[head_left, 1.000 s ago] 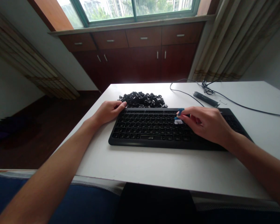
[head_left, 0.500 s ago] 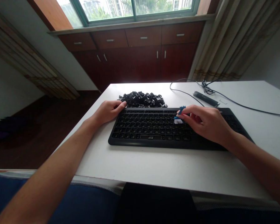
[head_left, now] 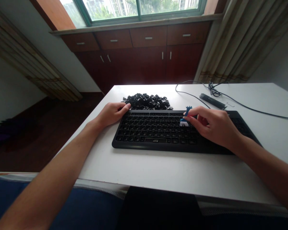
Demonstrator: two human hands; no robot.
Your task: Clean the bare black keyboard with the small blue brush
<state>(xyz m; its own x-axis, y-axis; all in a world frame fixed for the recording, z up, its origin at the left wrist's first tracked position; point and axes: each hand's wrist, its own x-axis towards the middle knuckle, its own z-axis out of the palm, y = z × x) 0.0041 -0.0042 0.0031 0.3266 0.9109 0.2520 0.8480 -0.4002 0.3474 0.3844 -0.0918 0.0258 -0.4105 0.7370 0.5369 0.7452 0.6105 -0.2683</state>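
Note:
A black keyboard [head_left: 144, 146] without its keycaps lies across the white table, its rows of bare key sockets facing up. My left hand [head_left: 111, 113] is closed at the keyboard's upper left corner, thumb along the edge and the other fingers partly curled out of sight. Between the thumb and fingers of my right hand [head_left: 212, 125] is a small blue brush [head_left: 183, 122] with pale bristles. Those bristles point down onto the key sockets right of the keyboard's middle. My right hand covers part of the keyboard's right side.
A heap of loose black keycaps [head_left: 147, 101] sits just behind the keyboard. To the back right lie a long black plastic piece [head_left: 213, 101], a thin bent wire [head_left: 230, 104] and a tangled black cable [head_left: 214, 90]. The white table [head_left: 148, 171] ends close to my body.
The brush in my right hand has tilted more upright and shifted slightly over the sockets. My left hand keeps its place at the keyboard's corner.

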